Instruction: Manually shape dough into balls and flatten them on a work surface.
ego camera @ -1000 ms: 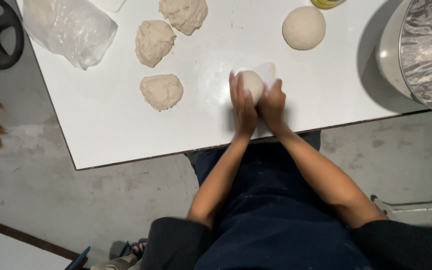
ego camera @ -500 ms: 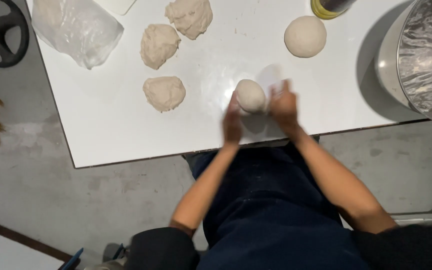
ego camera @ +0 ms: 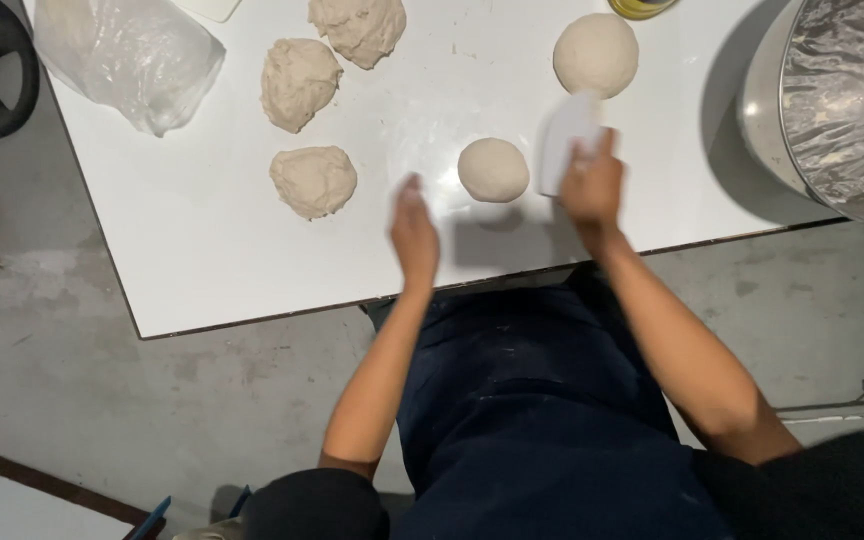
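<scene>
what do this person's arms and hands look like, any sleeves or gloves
Both forearms are bare, with dark sleeves pushed up to about the elbows. The left hand and right hand wear no gloves, and no rings or watch can be seen. A dark navy apron covers the front.

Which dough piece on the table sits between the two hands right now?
The small smooth ball, between the left hand and right hand. The other smooth ball lies farther back; the three rough lumps lie left.
</scene>
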